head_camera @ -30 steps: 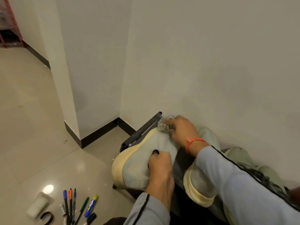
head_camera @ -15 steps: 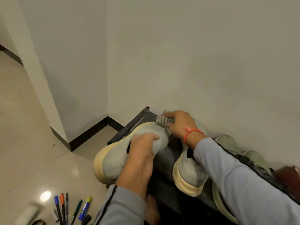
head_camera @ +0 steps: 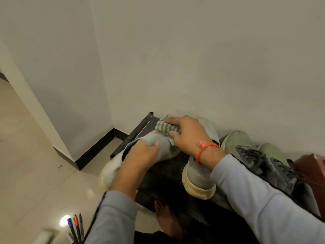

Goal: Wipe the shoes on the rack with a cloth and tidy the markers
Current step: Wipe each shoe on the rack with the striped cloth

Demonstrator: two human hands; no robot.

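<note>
A pale grey knit shoe (head_camera: 112,166) with a cream sole lies tilted over the left end of the dark shoe rack (head_camera: 140,127). My left hand (head_camera: 140,155) grips its upper near the opening. My right hand (head_camera: 186,136), with an orange wrist band, holds a striped grey cloth (head_camera: 165,128) against the shoe's toe. The matching shoe (head_camera: 197,176) stands on the rack under my right forearm. Several markers (head_camera: 75,228) lie on the floor at the lower left, partly cut off by the frame.
More shoes, a greenish pair (head_camera: 237,140) and a dark laced one (head_camera: 274,166), sit further right on the rack against the wall. A reddish-brown object (head_camera: 313,166) is at the right edge. A bare foot (head_camera: 167,219) rests on the tiled floor below the rack.
The view has shifted right and down. My left hand slid along the shoe toward the toe, and the shoe now lies lower on the rack. My right hand keeps the cloth at the toe.
</note>
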